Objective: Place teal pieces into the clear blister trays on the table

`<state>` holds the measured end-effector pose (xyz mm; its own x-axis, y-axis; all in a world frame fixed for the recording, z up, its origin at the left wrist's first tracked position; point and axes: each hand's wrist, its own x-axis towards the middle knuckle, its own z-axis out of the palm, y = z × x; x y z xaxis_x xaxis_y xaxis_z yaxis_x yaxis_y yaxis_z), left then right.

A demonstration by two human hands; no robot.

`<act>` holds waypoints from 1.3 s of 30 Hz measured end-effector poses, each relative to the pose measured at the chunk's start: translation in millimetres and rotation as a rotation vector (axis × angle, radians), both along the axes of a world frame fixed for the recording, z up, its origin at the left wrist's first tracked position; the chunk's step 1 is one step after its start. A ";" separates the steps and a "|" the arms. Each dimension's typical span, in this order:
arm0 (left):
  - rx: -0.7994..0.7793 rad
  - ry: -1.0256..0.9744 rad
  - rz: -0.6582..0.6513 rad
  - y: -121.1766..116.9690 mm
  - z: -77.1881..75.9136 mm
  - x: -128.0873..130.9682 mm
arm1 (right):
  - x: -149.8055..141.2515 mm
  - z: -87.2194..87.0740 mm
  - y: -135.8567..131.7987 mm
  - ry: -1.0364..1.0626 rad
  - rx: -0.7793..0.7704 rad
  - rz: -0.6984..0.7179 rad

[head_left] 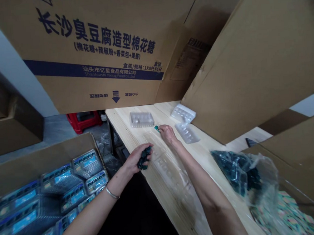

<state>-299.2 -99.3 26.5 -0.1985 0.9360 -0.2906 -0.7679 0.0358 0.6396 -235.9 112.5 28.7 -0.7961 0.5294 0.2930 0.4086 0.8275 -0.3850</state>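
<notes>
My left hand (138,157) is closed around a bunch of small dark green packets (144,157) near the table's front edge. Farther in, my right hand (167,134) pinches one small green packet (156,128) between its fingertips. Just beyond that packet is a stack of clear plastic trays (141,119). To the right of my right hand lies a clear moulded tray (187,132), with a whiter stack of trays (183,112) behind it. Between my forearms, more clear trays (164,169) stretch in a row along the wooden table (162,199).
Large printed cardboard boxes (100,35) wall the back, with another carton (260,60) at right. A plastic bag of dark green packets (241,172) sits on the table's right, above patterned items (290,212). At left, a carton holds stacked blue packages (61,178). A red stool (79,123) stands behind.
</notes>
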 end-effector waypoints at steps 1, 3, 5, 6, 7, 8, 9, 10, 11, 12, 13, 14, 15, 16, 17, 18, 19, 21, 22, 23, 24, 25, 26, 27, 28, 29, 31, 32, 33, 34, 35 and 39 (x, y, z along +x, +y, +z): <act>0.014 -0.045 -0.004 0.5 0.3 -2.2 | 3.1 4.2 -5.7 0.042 -0.017 0.001; 0.019 -0.105 -0.009 1.0 1.0 -5.3 | 12.1 12.9 -21.9 0.113 -0.143 0.030; 0.011 -0.133 -0.010 1.6 2.1 -5.2 | 24.0 20.5 -43.4 0.145 -0.337 0.127; -0.001 -0.136 -0.010 2.0 2.9 -3.8 | 30.3 23.6 -54.8 0.152 -0.412 0.189; -0.015 -0.133 -0.008 2.6 3.7 -1.7 | 36.3 26.2 -65.6 0.160 -0.449 0.239; -0.029 -0.123 -0.005 3.2 4.6 1.1 | 41.7 28.3 -75.2 0.170 -0.442 0.267; -0.041 -0.106 0.000 3.9 5.6 4.1 | 46.6 29.8 -83.1 0.184 -0.412 0.275; -0.049 -0.085 0.000 4.4 6.6 7.3 | 50.7 30.9 -89.0 0.198 -0.378 0.272; -0.050 -0.068 -0.008 4.9 7.5 10.2 | 54.3 31.6 -92.9 0.210 -0.355 0.265; -0.042 -0.059 -0.023 5.3 8.2 12.8 | 57.5 31.8 -95.0 0.224 -0.346 0.256; -0.027 -0.059 -0.045 5.8 8.8 14.9 | 60.4 31.7 -95.5 0.244 -0.351 0.242; -0.009 -0.060 -0.066 6.4 9.1 16.7 | 63.3 31.5 -94.9 0.269 -0.371 0.224; 0.010 -0.061 -0.084 7.2 9.2 18.1 | 66.2 31.1 -93.6 0.298 -0.414 0.197; 0.026 -0.058 -0.097 8.1 9.2 19.2 | 69.2 30.8 -91.9 0.328 -0.478 0.162; 0.038 -0.052 -0.105 9.4 8.9 20.3 | 72.3 30.8 -90.3 0.354 -0.559 0.124; 0.045 -0.040 -0.108 10.8 8.6 21.4 | 75.5 31.1 -88.9 0.371 -0.648 0.086; 0.046 -0.027 -0.108 12.3 8.3 22.7 | 78.7 31.7 -88.0 0.381 -0.733 0.053; 0.038 0.003 -0.098 15.2 8.2 25.8 | 84.9 33.6 -87.6 0.396 -0.854 0.003; 0.031 0.017 -0.093 16.5 8.5 27.7 | 87.6 34.6 -87.9 0.407 -0.886 -0.012; 0.023 0.033 -0.090 17.6 9.1 29.8 | 90.0 35.2 -88.4 0.419 -0.909 -0.018; 0.017 0.049 -0.091 18.5 10.0 32.0 | 92.1 35.4 -88.9 0.432 -0.928 -0.019; 0.014 0.067 -0.093 19.2 11.2 34.2 | 93.8 35.1 -89.2 0.445 -0.946 -0.016; 0.016 0.088 -0.093 19.8 12.5 36.4 | 95.3 34.2 -89.4 0.458 -0.961 -0.008; 0.021 0.110 -0.092 20.3 13.8 38.4 | 96.5 32.9 -89.4 0.471 -0.972 0.000; 0.028 0.136 -0.088 20.8 14.9 40.3 | 97.5 31.4 -89.2 0.487 -0.980 0.006; 0.030 0.162 -0.083 21.3 15.9 41.9 | 98.3 29.8 -88.9 0.501 -0.983 0.008; 0.012 0.215 -0.072 22.3 16.8 44.3 | 99.3 26.8 -88.4 0.511 -0.975 -0.005; 0.000 0.243 -0.065 22.8 16.7 45.1 | 99.5 25.7 -88.1 0.508 -0.964 -0.018; -0.012 0.274 -0.058 23.2 16.3 45.5 | 99.4 24.6 -87.9 0.501 -0.948 -0.033; -0.018 0.305 -0.051 23.5 15.9 45.8 | 99.2 23.6 -87.7 0.493 -0.929 -0.046; -0.018 0.334 -0.047 23.7 15.4 45.9 | 98.9 22.7 -87.5 0.487 -0.910 -0.054; -0.031 0.452 -0.044 22.7 14.8 44.9 | 97.8 19.4 -86.2 0.445 -0.855 -0.042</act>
